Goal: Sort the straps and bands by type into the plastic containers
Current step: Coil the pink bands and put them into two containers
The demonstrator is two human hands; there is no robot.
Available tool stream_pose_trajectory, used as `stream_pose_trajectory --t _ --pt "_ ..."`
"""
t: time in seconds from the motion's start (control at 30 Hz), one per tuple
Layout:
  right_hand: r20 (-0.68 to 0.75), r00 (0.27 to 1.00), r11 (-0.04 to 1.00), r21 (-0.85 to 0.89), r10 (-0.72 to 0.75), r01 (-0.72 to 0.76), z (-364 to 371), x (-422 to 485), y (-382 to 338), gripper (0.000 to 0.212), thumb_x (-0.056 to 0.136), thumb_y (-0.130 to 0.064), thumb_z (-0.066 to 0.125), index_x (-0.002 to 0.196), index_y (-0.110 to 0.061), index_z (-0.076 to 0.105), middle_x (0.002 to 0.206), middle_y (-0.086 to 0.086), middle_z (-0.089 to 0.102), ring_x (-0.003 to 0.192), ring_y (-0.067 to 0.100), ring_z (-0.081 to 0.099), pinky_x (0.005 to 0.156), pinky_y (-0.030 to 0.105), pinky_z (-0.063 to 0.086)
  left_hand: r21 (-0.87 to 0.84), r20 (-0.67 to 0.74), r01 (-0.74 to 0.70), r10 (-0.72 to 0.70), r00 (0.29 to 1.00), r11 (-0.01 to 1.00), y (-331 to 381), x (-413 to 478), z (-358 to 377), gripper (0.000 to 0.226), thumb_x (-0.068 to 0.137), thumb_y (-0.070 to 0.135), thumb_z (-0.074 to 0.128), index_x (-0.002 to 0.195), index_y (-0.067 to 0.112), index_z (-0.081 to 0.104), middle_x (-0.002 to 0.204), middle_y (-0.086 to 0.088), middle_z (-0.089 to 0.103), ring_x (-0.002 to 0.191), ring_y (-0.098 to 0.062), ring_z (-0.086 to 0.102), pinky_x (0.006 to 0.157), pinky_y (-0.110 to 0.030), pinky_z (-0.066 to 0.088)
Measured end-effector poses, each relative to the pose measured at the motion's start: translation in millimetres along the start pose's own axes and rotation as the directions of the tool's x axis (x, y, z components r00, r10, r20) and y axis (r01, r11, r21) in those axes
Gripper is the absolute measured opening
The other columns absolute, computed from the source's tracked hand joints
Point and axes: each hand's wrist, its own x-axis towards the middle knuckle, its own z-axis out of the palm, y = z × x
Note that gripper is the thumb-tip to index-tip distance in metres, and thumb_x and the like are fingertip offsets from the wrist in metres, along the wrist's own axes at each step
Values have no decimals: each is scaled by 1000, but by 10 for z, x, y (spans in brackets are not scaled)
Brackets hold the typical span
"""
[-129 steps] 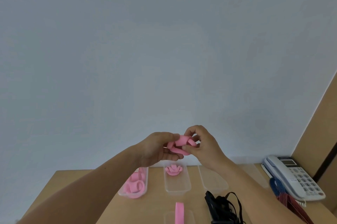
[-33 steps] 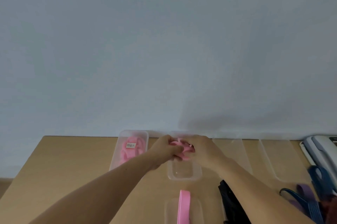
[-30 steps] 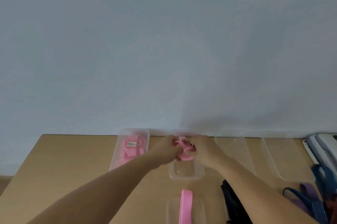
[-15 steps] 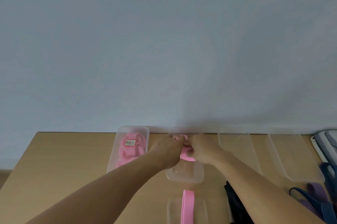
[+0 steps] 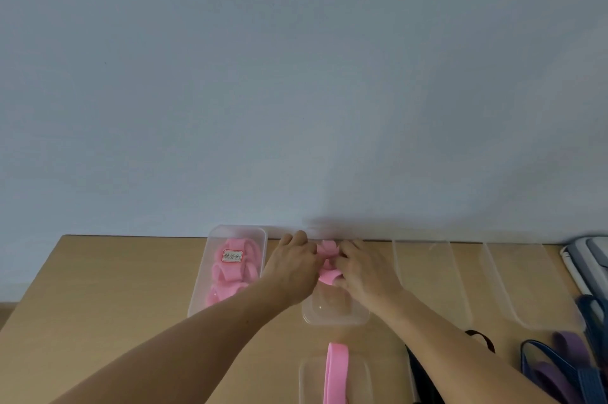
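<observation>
Both hands meet over the far end of the middle clear container (image 5: 335, 318). My left hand (image 5: 292, 267) and my right hand (image 5: 365, 268) pinch a folded pink band (image 5: 328, 263) between them, low inside that container. To the left, a labelled clear container (image 5: 197, 301) holds several pink bands (image 5: 232, 272). At the near edge, another pink band (image 5: 335, 370) lies across a clear lid (image 5: 307, 380).
Two clear containers (image 5: 431, 275) (image 5: 526, 282) lie to the right along the wall. Black straps (image 5: 424, 380) sit by my right forearm. Purple bands (image 5: 566, 351) and blue straps (image 5: 539, 357) lie at the lower right, a telephone (image 5: 589, 259) at the right edge.
Both hands have carried the pink band down from mid-air into the middle container, and the view has tilted down toward the table.
</observation>
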Motion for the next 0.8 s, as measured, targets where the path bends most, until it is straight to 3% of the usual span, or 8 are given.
stream_pose_trajectory --t 0.07,0.17,0.33,0.4,0.5,0.57,0.67,0.8 --pt "-8 1000 999 27 29 -29 22 22 -32 41 35 -36 96 69 -27 74 72 -10 65 64 10 63 48 17 45 10 -17 21 -21 1000 1000 2 0 1 25 49 26 84 48 25 59 51 9 49 61 -19 48 55 -29 35" --pt "-97 995 998 61 20 -14 55 48 -34 47 30 -19 96 66 -18 66 64 -5 60 54 12 59 40 17 36 14 -41 34 -34 999 999 11 -1 14 23 51 24 83 51 24 60 57 6 49 63 -20 47 57 -31 35" --pt "-103 994 998 -49 -37 32 175 41 25 41 46 -27 92 79 -20 69 73 -4 63 67 19 61 52 26 47 -42 -5 105 -105 994 994 68 30 70 24 49 22 86 59 25 64 64 4 50 66 -21 49 57 -32 37" --pt "-119 992 999 -16 -44 42 92 -4 46 31 56 -42 84 76 -24 70 76 -7 64 71 18 61 61 29 49 -71 12 153 -153 988 986 69 16 24 15 66 27 79 78 25 71 78 2 57 78 -24 52 67 -34 39" --pt "-144 990 996 80 -15 27 -41 -108 85 25 70 -55 60 76 -33 70 84 -14 64 80 13 58 70 29 47 -78 45 198 -195 980 977 48 13 50 27 92 24 50 116 21 63 109 -2 56 106 -28 46 87 -36 32" --pt "-152 988 997 61 -32 42 -56 -162 133 10 70 -44 68 77 -36 68 87 -15 63 82 13 56 71 28 45 -73 54 205 -202 978 976 50 -4 39 30 92 23 47 118 20 62 110 -3 56 106 -28 45 88 -36 31" --pt "-137 990 999 32 -19 24 -15 -184 157 20 64 -31 84 75 -36 68 85 -15 65 77 13 56 65 27 47 -95 32 209 -207 978 973 64 -37 46 31 86 24 51 112 20 66 107 -2 57 105 -27 46 89 -36 33" --pt "-159 987 999 -39 -8 2 34 -114 73 15 65 -35 77 73 -26 67 76 -9 66 72 19 59 59 32 49 -123 -35 136 -141 989 983 99 -39 20 35 85 40 53 107 19 70 129 -3 54 128 -30 39 107 -43 27"
